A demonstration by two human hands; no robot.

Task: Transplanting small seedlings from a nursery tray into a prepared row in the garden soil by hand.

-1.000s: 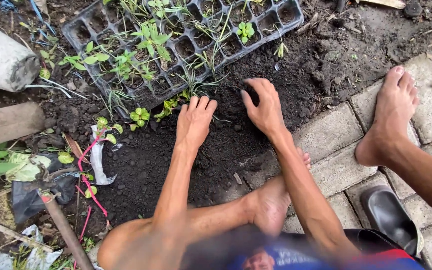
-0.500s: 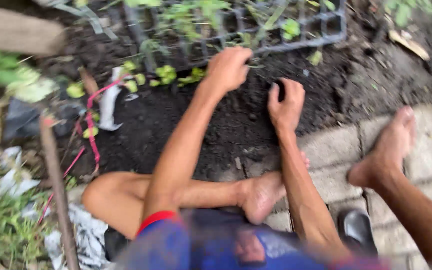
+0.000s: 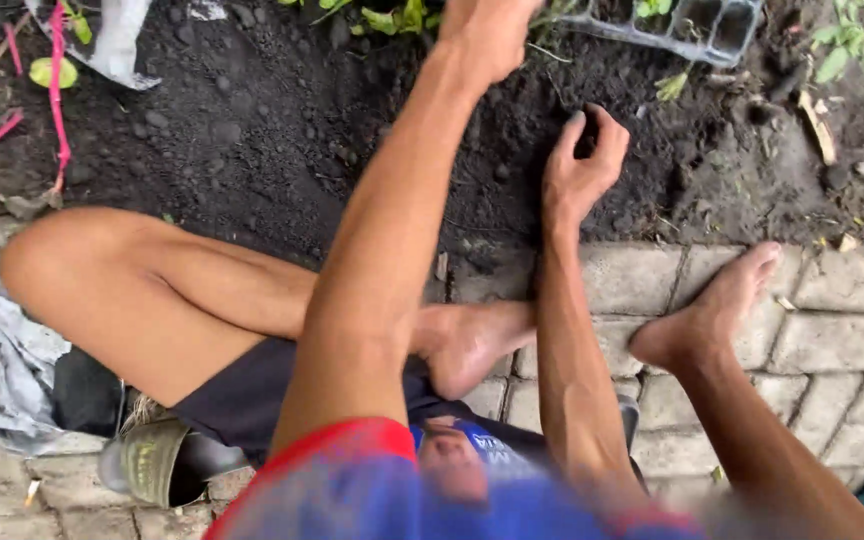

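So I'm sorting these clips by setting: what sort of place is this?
Most likely a garden bed beside a paved path: dark loose soil, a seedling tray at the top edge, and grey paving blocks.

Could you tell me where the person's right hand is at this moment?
In the head view, the right hand rests curled on the dark soil, just above the paving bricks and below the corner of the seedling tray.
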